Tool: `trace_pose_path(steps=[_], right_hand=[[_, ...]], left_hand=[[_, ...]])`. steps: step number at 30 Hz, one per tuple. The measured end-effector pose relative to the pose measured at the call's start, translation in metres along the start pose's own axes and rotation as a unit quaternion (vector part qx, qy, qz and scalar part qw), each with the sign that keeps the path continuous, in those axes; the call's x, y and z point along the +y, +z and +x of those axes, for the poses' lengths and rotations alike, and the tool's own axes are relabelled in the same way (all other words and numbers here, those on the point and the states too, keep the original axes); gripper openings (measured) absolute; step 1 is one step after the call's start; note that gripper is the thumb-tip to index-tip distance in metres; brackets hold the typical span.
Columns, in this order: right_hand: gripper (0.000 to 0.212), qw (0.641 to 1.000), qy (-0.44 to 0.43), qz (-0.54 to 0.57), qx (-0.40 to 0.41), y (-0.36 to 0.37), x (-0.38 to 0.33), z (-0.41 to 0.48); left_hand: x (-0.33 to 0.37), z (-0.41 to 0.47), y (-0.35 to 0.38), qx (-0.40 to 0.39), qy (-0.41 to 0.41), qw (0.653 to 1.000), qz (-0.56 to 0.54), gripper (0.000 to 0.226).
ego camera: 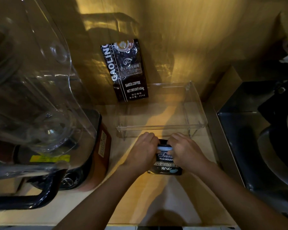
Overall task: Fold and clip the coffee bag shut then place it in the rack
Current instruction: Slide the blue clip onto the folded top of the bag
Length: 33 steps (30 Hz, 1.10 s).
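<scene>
Where both hands meet over the counter [156,196], a small dark bag [166,163] stands upright between them. Left hand [144,151] curled tight on the bag's top left corner. Right hand [184,151] closed on the top right, fingers over a pale blue clip [164,148] lying across the folded top edge. Just beyond the knuckles: clear rack [161,127], apart from the bag. Behind the rack, a second bag [126,70] leans on the wall. Left of the grip, a blender [40,105].
</scene>
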State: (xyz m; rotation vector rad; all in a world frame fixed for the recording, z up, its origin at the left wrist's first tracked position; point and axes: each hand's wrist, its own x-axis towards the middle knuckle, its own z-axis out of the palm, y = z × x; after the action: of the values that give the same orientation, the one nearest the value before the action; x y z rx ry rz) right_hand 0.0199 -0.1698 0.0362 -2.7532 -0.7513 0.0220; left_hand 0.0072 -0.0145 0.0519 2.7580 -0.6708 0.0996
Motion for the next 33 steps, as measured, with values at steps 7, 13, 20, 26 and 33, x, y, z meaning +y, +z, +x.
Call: trace_pose_path(steps=[7, 13, 20, 26, 33], right_hand=[[0.025, 0.999, -0.023, 0.029, 0.001, -0.008, 0.005, -0.002], [0.026, 0.998, -0.005, 0.051, 0.028, -0.005, 0.004, -0.008], [0.021, 0.999, -0.003, 0.03, 0.015, -0.002, 0.003, -0.002], [0.018, 0.999, -0.032, 0.038, 0.005, 0.006, -0.012, 0.005], [0.011, 0.997, -0.034, 0.065, 0.01, 0.006, -0.012, 0.008]], left_hand=[[0.001, 0.0, 0.014, -0.003, 0.011, 0.996, -0.087, 0.015], [-0.022, -0.004, 0.017, 0.021, -0.095, 0.966, -0.24, 0.017], [-0.033, -0.008, 0.022, 0.028, -0.071, 0.969, -0.235, 0.009], [-0.031, -0.008, 0.027, 0.033, -0.057, 0.966, -0.249, 0.007], [-0.035, -0.018, 0.03, 0.033, -0.063, 0.962, -0.265, 0.02]])
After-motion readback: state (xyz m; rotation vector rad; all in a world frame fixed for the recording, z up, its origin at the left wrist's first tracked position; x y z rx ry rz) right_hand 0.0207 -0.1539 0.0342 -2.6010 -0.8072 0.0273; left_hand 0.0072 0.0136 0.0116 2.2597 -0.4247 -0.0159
